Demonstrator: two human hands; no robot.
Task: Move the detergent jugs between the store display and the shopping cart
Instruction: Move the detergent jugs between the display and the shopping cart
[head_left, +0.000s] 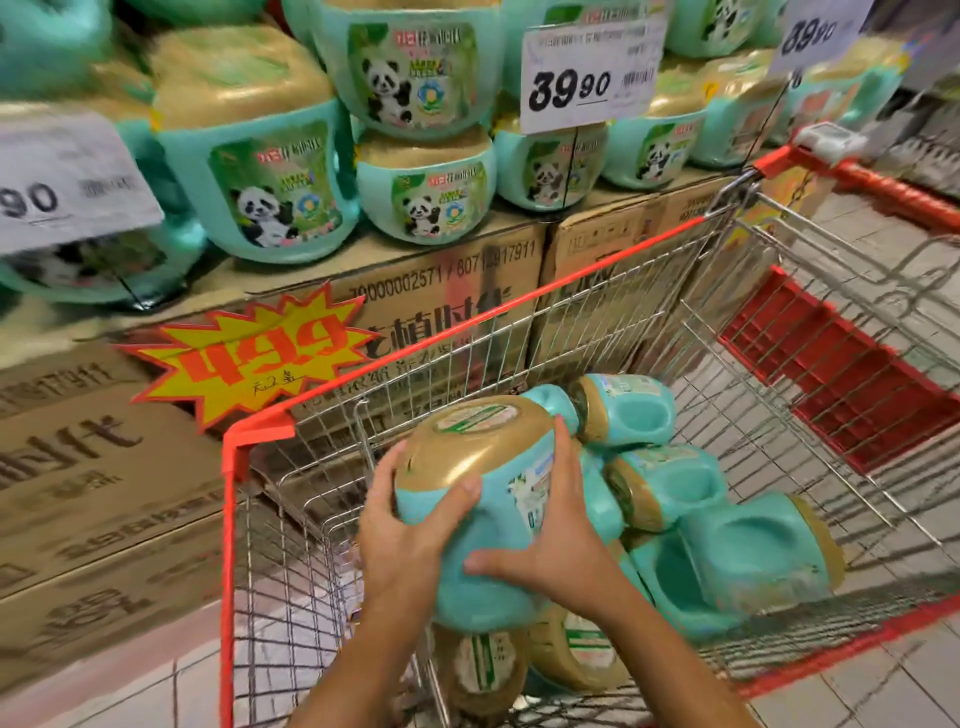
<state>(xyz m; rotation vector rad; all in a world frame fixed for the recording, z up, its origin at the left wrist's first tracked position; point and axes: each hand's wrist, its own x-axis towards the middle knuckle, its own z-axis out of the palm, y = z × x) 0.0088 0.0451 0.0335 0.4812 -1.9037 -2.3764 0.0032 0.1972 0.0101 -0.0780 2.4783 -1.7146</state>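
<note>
Two hands grip one jug (504, 519) above the cart (228, 519). The left hand (400, 540) cups its gold cap end, thumb across the teal body, while the right hand (561, 545) wraps its fingers (563, 452) over the far side. Other jugs (748, 551) lie beneath it.

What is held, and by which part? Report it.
One teal detergent jug, gripped by both hands over the cart: left hand at the edge of its gold cap, right hand round the body.
</note>
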